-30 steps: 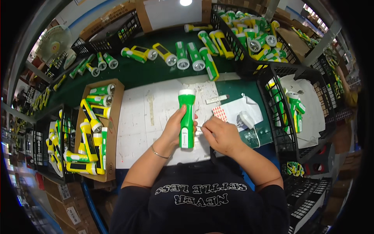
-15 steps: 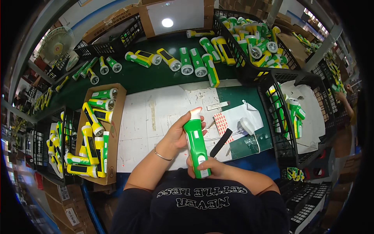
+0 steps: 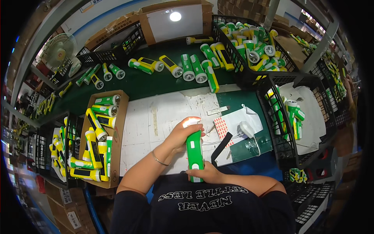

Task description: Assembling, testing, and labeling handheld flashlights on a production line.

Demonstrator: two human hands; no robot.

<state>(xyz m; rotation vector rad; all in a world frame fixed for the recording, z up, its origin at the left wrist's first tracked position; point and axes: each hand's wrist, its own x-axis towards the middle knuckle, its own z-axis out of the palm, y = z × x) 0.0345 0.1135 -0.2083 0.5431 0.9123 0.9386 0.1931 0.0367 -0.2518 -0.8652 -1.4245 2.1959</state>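
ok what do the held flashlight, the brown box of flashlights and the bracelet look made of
Held flashlight: probably hard plastic, smooth with slight sheen, judging by its even green body. Brown box: likely cardboard, matt, with thin papery walls. Bracelet: perhaps polished metal, as it looks silvery; too small to be sure.

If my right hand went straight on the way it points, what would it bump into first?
Past the green flashlight it grips, your right hand would probably meet your left forearm first, though whether both are level is unclear.
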